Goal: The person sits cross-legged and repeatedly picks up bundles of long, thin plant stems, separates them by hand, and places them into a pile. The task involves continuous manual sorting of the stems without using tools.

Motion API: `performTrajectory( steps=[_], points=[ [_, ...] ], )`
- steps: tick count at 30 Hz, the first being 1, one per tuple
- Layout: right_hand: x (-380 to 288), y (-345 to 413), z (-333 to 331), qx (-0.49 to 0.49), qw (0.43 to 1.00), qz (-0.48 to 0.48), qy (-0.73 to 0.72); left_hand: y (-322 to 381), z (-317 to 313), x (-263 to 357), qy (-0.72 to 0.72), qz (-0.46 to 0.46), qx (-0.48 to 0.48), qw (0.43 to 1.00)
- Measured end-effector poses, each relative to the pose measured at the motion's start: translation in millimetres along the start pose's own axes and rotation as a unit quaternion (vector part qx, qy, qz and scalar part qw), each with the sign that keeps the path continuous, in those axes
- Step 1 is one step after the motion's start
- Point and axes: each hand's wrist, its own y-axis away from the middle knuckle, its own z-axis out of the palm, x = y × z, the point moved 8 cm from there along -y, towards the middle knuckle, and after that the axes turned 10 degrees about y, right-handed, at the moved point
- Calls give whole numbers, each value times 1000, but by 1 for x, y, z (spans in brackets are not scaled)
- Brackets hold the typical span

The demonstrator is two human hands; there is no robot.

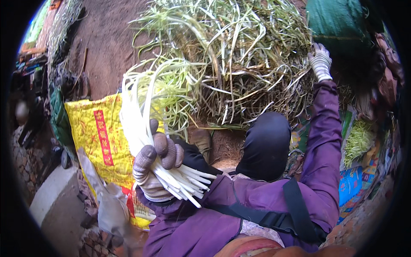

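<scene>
My left hand (157, 163), in a grey-brown knitted work glove, is closed around a bundle of long white blanched vegetable stalks (136, 128). Their cut-looking ends point towards my lap, and the pale yellow leafy ends hang over the far side. At the end of my outstretched arm, my right hand (321, 62) wears a pale striped glove. Its fingers are extended at the right edge of a large heap of uncleaned stalks with roots (250, 64); nothing shows in it, though the fingertips are partly hard to make out.
A yellow printed plastic sack (93, 128) lies to my left, with greyish sheeting (110, 205) over its edge. Yellow-green trimmings (358, 139) lie on printed sacking at right. Green fabric (335, 19) rises beyond my right hand. Bare earth (106, 41) shows at upper left.
</scene>
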Motion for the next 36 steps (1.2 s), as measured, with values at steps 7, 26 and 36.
performTrajectory(
  steps=[7, 26, 36],
  points=[
    [-148, 66, -103, 93, 918, -180, -342, 7, -11, 8, 44, -6, 21, 999],
    [-152, 50, 130, -130, 865, 108, -473, 9, -3, 4, 49, -18, -28, 998],
    [-212, 28, 46, -156, 853, -42, -497, -11, -5, -18, 18, -28, 6, 999]
  ],
)
